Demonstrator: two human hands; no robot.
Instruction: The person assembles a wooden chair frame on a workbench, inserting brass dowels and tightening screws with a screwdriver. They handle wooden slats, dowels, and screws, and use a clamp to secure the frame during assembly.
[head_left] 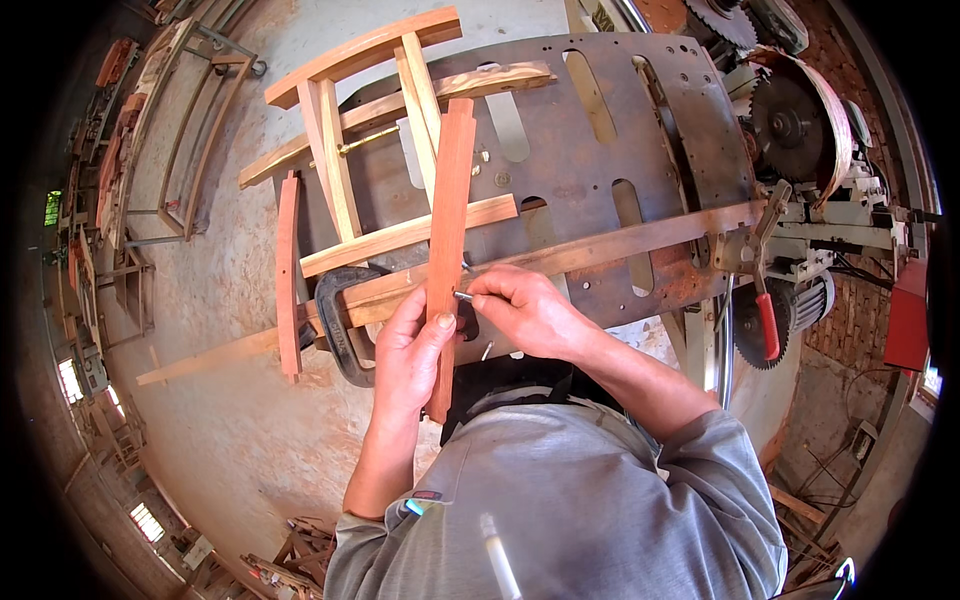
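My left hand (408, 350) is closed around the lower part of a long reddish wooden bar (452, 200), which stands nearly lengthwise away from me. My right hand (535, 312) pinches a small metal pin (463, 296) against the bar's right edge; whether it is a bolt or a dowel is too small to tell. Beyond the bar lies a partly joined wooden frame (346, 205) with slats between curved rails. A loose wooden rail (500, 78) lies at its far side. A thin brass-coloured rod (370, 140) shows between the slats.
Under the work is a slotted, rusty metal table (560, 110). A black clamp (330, 310) grips a long wooden strip (640, 235) at the near edge. Another reddish bar (288, 270) stands out to the left. Circular saw blades (790, 120) and a red-handled lever (767, 325) are at the right.
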